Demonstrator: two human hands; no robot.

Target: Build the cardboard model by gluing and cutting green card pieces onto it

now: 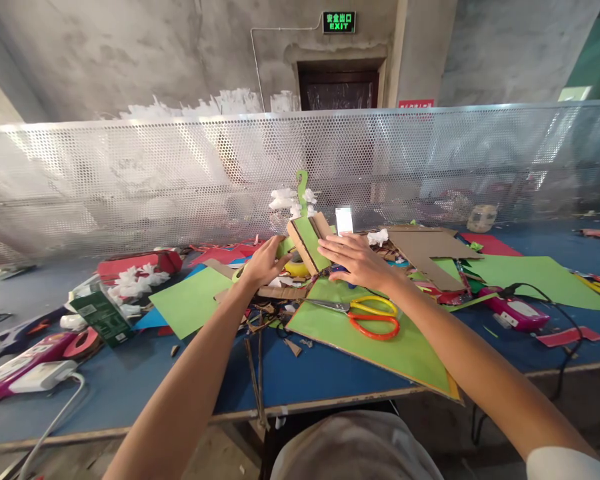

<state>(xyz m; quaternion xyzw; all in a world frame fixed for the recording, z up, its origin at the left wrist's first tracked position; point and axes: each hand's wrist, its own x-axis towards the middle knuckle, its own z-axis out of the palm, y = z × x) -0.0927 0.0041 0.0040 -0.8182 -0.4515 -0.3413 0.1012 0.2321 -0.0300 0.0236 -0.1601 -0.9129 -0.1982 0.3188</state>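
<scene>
A tilted cardboard block [307, 243] with a green paper face stands among scraps in the middle of the table. A green hooked strip [303, 190] with white crumpled tufts [283, 199] rises behind it. My right hand [357, 260] lies against the block's right side, its fingers stretched out. To the left of the block is my left hand [266, 264], thumb and fingers apart, beside a small green piece partly hidden by it. A roll of yellow tape [297, 267] lies between the hands. Scissors [375, 316] with yellow and orange handles rest on a green sheet [365, 350] nearer me.
Cardboard [425, 252] and green paper [545, 280] lie at right, near a magenta power strip [515, 310]. At left are a green box [103, 313], pink tape [81, 342] and a white charger [43, 377] with its cable. A perforated metal screen [180, 173] borders the back.
</scene>
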